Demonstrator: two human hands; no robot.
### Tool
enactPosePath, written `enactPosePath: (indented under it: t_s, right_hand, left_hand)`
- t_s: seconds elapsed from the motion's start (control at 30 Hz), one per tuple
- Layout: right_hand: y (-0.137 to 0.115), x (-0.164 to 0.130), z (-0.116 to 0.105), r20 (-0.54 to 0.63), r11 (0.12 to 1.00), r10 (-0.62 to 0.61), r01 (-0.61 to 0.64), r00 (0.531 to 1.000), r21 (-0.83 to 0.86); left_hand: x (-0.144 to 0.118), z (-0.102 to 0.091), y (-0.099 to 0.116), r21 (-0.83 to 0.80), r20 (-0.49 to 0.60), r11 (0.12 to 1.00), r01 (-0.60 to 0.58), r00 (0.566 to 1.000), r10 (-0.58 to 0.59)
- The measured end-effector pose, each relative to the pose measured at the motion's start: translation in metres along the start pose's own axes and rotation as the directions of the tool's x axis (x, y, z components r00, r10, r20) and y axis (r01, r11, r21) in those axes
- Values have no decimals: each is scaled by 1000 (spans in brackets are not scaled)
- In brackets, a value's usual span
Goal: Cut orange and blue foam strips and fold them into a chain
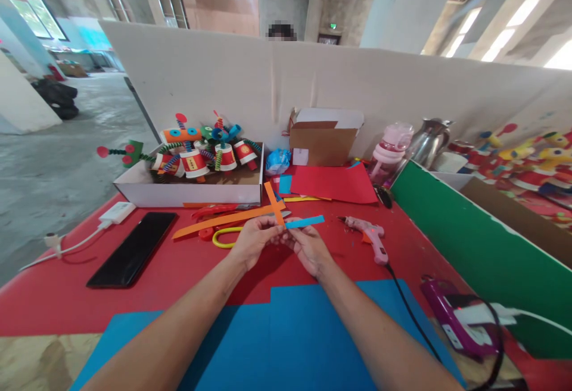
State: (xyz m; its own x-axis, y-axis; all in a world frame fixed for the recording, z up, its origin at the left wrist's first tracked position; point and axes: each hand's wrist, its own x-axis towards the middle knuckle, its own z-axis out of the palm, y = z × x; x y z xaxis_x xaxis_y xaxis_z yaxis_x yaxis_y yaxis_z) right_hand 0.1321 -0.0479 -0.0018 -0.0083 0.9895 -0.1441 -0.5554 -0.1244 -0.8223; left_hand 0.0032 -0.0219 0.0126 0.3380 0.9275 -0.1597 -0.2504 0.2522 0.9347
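Both of my hands meet above the red table (53, 295), pinching crossed paper strips. My left hand (254, 241) grips an orange paper strip (273, 201) that rises up and away from my fingers. In my right hand (308, 248) is a blue paper strip (304, 222) that sticks out to the right. The two strips cross between my fingertips. A longer orange strip (223, 220) lies on the table just behind my left hand.
A white box (187, 191) of paper-cup toys sits behind. A pink glue gun (370, 237), yellow-handled scissors (226, 236), black phone (133, 249), blue sheets (286, 343), red sheet (333, 183), cardboard box (322, 140), pink bottle (389, 151), kettle (426, 139) and green-walled box (469, 248) surround me.
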Motion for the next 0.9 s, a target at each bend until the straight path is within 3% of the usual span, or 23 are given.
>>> enactPosePath:
  t_s: [0.33,0.77,0.9]
  right_hand:
    - [0,-2,2,-12,993,-43,41,999,-109]
    - [3,0,-1,-110,950,-152,115,982,-291]
    - [3,-1,-1,-102,928,-191,146,976,-344]
  left_hand:
    - [2,-1,-5,-23,-48,1000,11,999,-12]
    - [3,-4,-5,-42,25,999,-18,1000,19]
    - [5,-6,-6,-23,-5,999,-27,1000,26]
